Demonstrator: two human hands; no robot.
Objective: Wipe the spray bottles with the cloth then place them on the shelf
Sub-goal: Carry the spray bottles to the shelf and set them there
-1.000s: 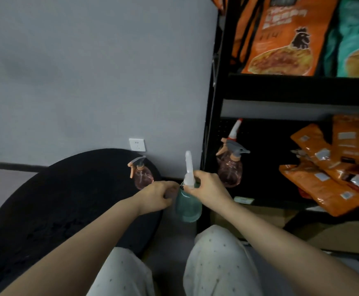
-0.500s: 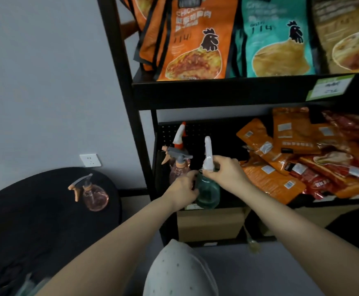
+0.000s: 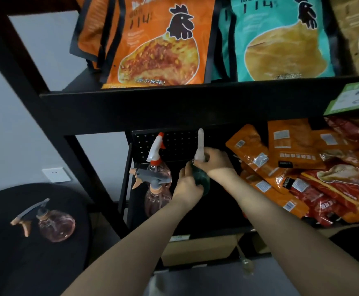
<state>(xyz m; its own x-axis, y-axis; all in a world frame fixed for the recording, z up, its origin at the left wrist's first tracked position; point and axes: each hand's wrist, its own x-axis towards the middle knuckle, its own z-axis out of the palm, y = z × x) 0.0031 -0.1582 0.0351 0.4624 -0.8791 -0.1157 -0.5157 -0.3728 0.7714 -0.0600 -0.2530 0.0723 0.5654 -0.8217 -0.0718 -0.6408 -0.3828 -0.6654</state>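
Observation:
I hold a green spray bottle (image 3: 202, 178) with a white nozzle inside the lower bay of the black shelf (image 3: 174, 103). My right hand (image 3: 213, 160) grips its neck and white head. My left hand (image 3: 187, 185) cups its round body from the left. Just left of it on the same shelf stand two pink spray bottles, one with a grey trigger (image 3: 156, 195) in front and one with a white and red head (image 3: 156, 150) behind. Another pink spray bottle (image 3: 55, 224) stands on the round black table (image 3: 14, 263) at the lower left. No cloth is visible.
Orange and red snack packets (image 3: 291, 167) are piled on the right of the lower shelf. Large orange and teal bags (image 3: 159, 45) fill the upper shelf. Cardboard boxes (image 3: 197, 248) sit beneath the shelf. A wall socket (image 3: 55, 174) is on the grey wall.
Both hands carried the green bottle from above my lap rightward and forward into the lower shelf bay, beside the pink bottles. My view turned right and closer to the shelf.

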